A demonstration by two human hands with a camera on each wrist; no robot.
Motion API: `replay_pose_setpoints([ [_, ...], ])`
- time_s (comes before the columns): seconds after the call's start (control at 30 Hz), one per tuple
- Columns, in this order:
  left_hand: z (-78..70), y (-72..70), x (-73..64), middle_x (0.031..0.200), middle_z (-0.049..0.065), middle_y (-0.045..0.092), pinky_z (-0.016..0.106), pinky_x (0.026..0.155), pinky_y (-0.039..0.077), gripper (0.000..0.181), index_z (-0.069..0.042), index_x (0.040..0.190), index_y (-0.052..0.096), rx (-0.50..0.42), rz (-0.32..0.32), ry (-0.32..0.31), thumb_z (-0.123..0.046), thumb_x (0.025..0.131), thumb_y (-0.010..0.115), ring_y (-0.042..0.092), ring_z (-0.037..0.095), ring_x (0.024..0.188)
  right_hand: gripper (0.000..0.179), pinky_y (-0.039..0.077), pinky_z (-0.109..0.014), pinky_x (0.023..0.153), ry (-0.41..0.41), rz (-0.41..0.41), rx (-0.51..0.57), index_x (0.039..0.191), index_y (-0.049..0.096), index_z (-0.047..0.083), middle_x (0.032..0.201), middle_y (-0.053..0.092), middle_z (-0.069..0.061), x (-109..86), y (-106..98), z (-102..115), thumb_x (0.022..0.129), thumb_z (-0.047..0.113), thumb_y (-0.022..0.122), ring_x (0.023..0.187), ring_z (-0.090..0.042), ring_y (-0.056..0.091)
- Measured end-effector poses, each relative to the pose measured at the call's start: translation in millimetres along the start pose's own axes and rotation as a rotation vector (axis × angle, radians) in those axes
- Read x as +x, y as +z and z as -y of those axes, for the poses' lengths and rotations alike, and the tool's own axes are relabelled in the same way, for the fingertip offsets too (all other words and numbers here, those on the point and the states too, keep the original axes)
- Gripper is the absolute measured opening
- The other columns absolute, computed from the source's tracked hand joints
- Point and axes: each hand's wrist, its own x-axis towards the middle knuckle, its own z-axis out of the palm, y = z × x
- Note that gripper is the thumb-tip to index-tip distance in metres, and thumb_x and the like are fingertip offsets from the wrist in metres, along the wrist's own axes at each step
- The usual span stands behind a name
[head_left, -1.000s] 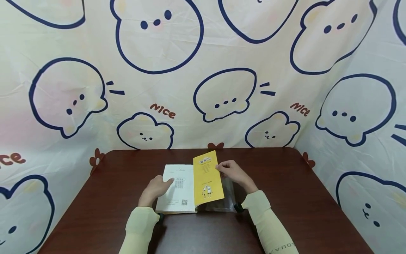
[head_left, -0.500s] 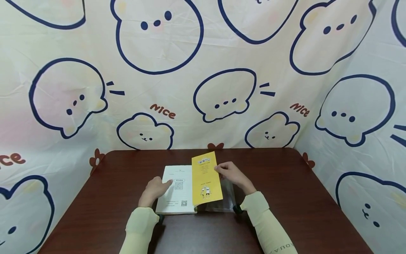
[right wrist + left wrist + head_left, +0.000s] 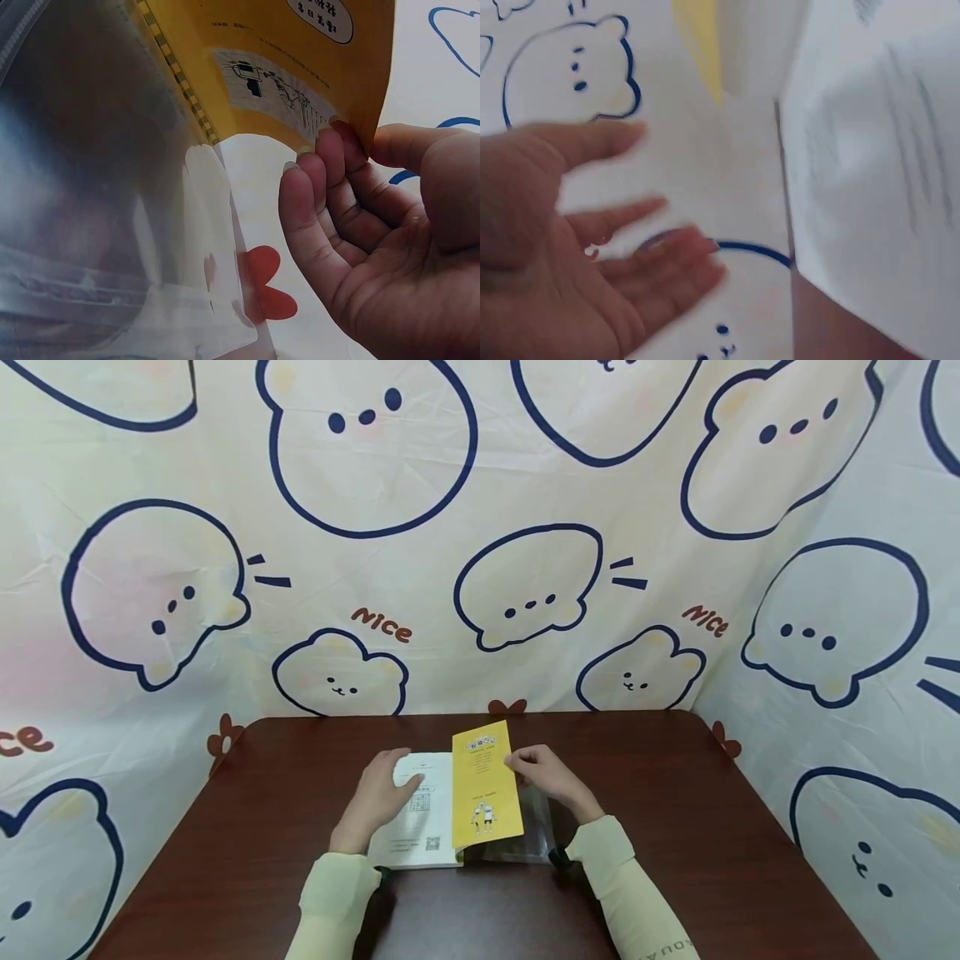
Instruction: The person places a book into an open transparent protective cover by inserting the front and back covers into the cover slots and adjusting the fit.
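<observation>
A book lies on the table with its white printed page (image 3: pixel 412 839) showing and its yellow cover (image 3: pixel 486 777) raised on the right. My right hand (image 3: pixel 551 777) pinches the cover's outer edge between thumb and fingers, seen close up in the right wrist view, where the cover's inner side (image 3: pixel 262 45) shows print and a drawing. My left hand (image 3: pixel 381 795) is over the page's left edge, thumb toward the printed grid. In the left wrist view its fingers (image 3: pixel 682 262) are spread and blurred, apart from the white page (image 3: pixel 877 150), with nothing between them.
A clear plastic bag (image 3: pixel 536 827) lies on the dark brown table (image 3: pixel 660 827), partly under the raised cover; its shiny film (image 3: pixel 90 172) fills the left of the right wrist view. A cartoon-print cloth (image 3: pixel 525 477) hangs behind the table and at its sides.
My left hand has moved up and away along the page's left side, its fingers spreading. The raised cover and my right hand have shifted slightly left.
</observation>
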Motion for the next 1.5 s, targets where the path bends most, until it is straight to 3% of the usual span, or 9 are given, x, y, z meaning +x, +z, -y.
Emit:
replay_pose_setpoints([
  [0.1, -13.5, 7.4, -0.8, 0.153, 0.021, 0.046, 0.059, 0.112, 0.04, 0.059, -0.001, 0.146, 0.051, -0.075, 0.061, 0.124, -0.021, 0.095, 0.073, 0.043, 0.04, 0.142, 0.034, 0.057, -0.057, 0.085, 0.008, 0.01, 0.007, 0.119, 0.072, -0.001, 0.111, 0.075, -0.014, -0.2, 1, -2, 0.106, 0.026, 0.056, 0.085, -0.024, 0.072],
  [0.23, -32.4, 20.4, 1.3, 0.161, 0.017, 0.038, 0.059, 0.116, 0.035, 0.065, -0.005, 0.15, 0.049, -0.116, 0.175, 0.24, -0.029, 0.095, 0.074, 0.034, 0.039, 0.149, 0.035, 0.059, -0.054, 0.083, 0.01, 0.011, -0.004, 0.117, 0.072, -0.001, 0.108, 0.076, -0.013, -0.4, 0, -3, 0.107, 0.027, 0.054, 0.084, -0.022, 0.072],
  [0.47, -53.9, 40.1, 15.0, 0.169, 0.008, 0.023, 0.057, 0.121, 0.027, 0.084, -0.012, 0.159, 0.035, -0.023, 0.289, 0.382, -0.05, 0.094, 0.07, 0.016, 0.031, 0.157, 0.035, 0.061, -0.044, 0.081, -0.034, 0.016, -0.047, 0.109, 0.074, 0.001, 0.098, 0.074, -0.009, -0.4, -3, 2, 0.107, 0.029, 0.053, 0.081, -0.019, 0.07],
  [0.7, -54.5, 52.5, 17.8, 0.172, 0.003, 0.008, 0.058, 0.123, 0.02, 0.093, -0.015, 0.163, 0.024, -0.007, 0.361, 0.391, -0.065, 0.093, 0.06, 0.003, 0.028, 0.159, 0.037, 0.061, -0.038, 0.078, -0.061, 0.051, -0.047, 0.111, 0.073, 0.001, 0.095, 0.073, -0.008, -2.0, -2, 4, 0.107, 0.032, 0.053, 0.081, -0.018, 0.071],
  [0.97, -51.7, 56.5, 16.3, 0.172, 0.001, 0.008, 0.057, 0.124, 0.019, 0.089, -0.019, 0.164, 0.021, 0.03, 0.389, 0.381, -0.067, 0.096, 0.052, 0.004, 0.026, 0.159, 0.039, 0.06, -0.041, 0.083, -0.072, 0.088, -0.09, 0.121, 0.071, 0.003, 0.105, 0.073, -0.009, -3.5, -6, 8, 0.108, 0.033, 0.052, 0.088, -0.023, 0.071],
  [1.27, -44.9, 60.9, 17.2, 0.171, 0.006, 0.012, 0.059, 0.123, 0.019, 0.079, -0.019, 0.163, 0.027, 0.112, 0.418, 0.439, -0.062, 0.1, 0.049, 0.01, 0.034, 0.158, 0.034, 0.053, -0.048, 0.099, -0.009, -0.059, -0.296, 0.128, 0.067, 0.008, 0.129, 0.067, -0.009, -15.9, -19, -10, 0.103, 0.03, 0.061, 0.118, -0.027, 0.062],
  [1.37, -42.7, 60.0, 17.3, 0.171, 0.008, 0.013, 0.059, 0.123, 0.018, 0.078, -0.019, 0.162, 0.028, 0.142, 0.424, 0.452, -0.062, 0.1, 0.049, 0.011, 0.035, 0.157, 0.05, 0.046, -0.053, 0.107, 0.002, -0.017, -0.405, 0.14, 0.058, 0.006, 0.143, 0.058, -0.013, -21.7, -17, -15, 0.098, 0.032, 0.068, 0.133, -0.032, 0.053],
  [1.5, -40.9, 57.2, 18.5, 0.17, 0.012, 0.018, 0.058, 0.123, 0.019, 0.077, -0.017, 0.161, 0.033, 0.18, 0.413, 0.468, -0.06, 0.1, 0.051, 0.015, 0.037, 0.156, 0.093, 0.034, -0.056, 0.117, 0.051, 0.124, -0.539, 0.157, 0.034, 0.002, 0.164, 0.03, -0.019, -28.0, -9, -18, 0.087, 0.039, 0.081, 0.151, -0.038, 0.03],
])
